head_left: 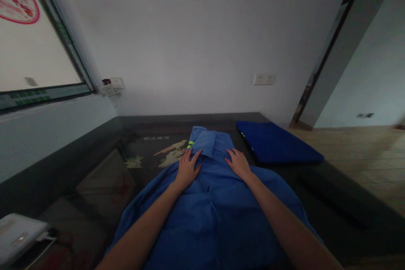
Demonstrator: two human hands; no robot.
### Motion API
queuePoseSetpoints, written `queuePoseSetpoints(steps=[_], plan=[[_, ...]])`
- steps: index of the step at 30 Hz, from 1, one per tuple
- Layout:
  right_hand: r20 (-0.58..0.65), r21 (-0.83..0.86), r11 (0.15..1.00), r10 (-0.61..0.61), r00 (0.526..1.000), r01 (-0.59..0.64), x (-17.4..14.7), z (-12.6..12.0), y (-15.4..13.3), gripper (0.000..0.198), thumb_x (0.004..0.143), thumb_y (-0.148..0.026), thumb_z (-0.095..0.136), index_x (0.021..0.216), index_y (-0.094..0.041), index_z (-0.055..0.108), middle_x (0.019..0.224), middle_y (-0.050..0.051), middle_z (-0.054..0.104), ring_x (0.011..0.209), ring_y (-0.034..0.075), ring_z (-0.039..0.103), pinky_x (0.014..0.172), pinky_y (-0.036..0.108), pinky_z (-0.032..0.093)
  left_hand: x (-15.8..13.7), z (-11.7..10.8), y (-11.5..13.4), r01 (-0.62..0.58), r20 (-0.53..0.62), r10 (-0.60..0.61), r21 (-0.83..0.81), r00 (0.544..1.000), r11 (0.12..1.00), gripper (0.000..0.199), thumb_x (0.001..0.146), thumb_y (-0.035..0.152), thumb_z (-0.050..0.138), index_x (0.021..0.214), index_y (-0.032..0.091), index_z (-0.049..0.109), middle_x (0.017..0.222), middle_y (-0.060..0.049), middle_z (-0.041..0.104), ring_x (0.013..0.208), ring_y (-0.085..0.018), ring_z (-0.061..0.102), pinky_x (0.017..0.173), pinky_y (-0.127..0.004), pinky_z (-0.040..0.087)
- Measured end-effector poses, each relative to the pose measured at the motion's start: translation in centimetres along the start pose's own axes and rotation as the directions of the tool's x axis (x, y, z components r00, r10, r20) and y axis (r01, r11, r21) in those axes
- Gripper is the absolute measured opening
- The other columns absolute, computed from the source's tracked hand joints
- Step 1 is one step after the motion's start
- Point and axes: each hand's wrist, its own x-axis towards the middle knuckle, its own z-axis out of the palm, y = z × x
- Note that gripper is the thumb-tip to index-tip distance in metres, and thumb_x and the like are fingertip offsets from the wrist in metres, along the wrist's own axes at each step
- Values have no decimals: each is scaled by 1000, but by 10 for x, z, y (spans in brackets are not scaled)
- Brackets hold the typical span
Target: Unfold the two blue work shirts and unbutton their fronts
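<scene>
A white, round-cornered box was noted at lower left. A soft, creased blue garment was spread on the dark, glossy table, its far end folded narrow. The left hand and right hand were laid on it, fingers splayed, grip released. Darker blue folded cloth was placed just beside, rightward. Sockets were set in the smooth wall beyond.

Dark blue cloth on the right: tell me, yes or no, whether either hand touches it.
No, the left hand and right hand lie on the lighter garment, apart from the dark blue cloth.
</scene>
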Motion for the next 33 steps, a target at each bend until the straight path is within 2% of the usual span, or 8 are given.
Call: queuePoseSetpoints(steps=[5,9,13,16,20,25,30,33], plan=[[-1,-26,999,32,1000,-32,-2,7,13,45,88,-43,52,129,-25,51,130,13,50,119,28,44,94,42,37,-1,-4,-13,56,82,-62,66,995,996,57,75,14,51,130,31,48,137,-10,43,127,-31,37,103,-51,28],[56,77,993,83,995,-87,7,5,15,37,84,-32,58,121,-29,58,118,9,57,111,26,51,90,41,38,6,-14,-19,20,66,-23,46,998,999,41,70,18,55,110,20,57,116,-12,52,110,-29,48,94,-43,38],[36,234,970,65,997,-71,11,8,23,31,79,-21,61,111,-21,63,115,7,61,107,22,54,91,32,39,12,-18,-30,-34,74,36,-36,997,999,15,69,18,55,84,18,56,89,-7,58,90,-25,54,81,-34,43],[-56,286,957,75,996,-56,12,2,34,25,79,-19,59,103,-17,66,110,8,62,105,21,55,93,30,38,18,-24,-44,93,80,-80,-168,994,981,2,73,18,50,73,19,52,72,-2,56,74,-19,54,71,-29,42],[-190,321,942,169,967,-101,14,-14,52,25,82,-23,51,102,-17,66,106,9,63,101,22,55,91,32,39,25,-39,-70,298,-73,-337,-321,939,899,14,78,32,51,77,18,53,77,-2,59,77,-19,56,71,-28,42],[-458,370,924,268,848,-92,15,-31,79,30,82,-25,45,99,-12,65,101,14,62,97,25,55,89,34,40,25,-54,-99,424,-228,-523,-371,821,827,27,78,37,55,94,17,53,91,-7,63,86,-21,58,77,-29,43],[-654,451,890,382,653,-69,14,-30,101,30,78,-20,39,95,-12,63,96,14,63,94,24,55,89,37,41,20,-58,-103,381,-322,-495,-357,807,853,31,76,29,58,107,22,54,96,-6,64,89,-20,59,79,-29,43],[-680,481,876,406,610,-46,14,-23,107,29,73,-17,39,89,-15,63,92,11,64,90,24,56,87,38,42,19,-56,-103,430,-327,-517,-303,791,851,27,75,25,58,102,22,57,90,-7,61,87,-22,59,81,-32,44]])
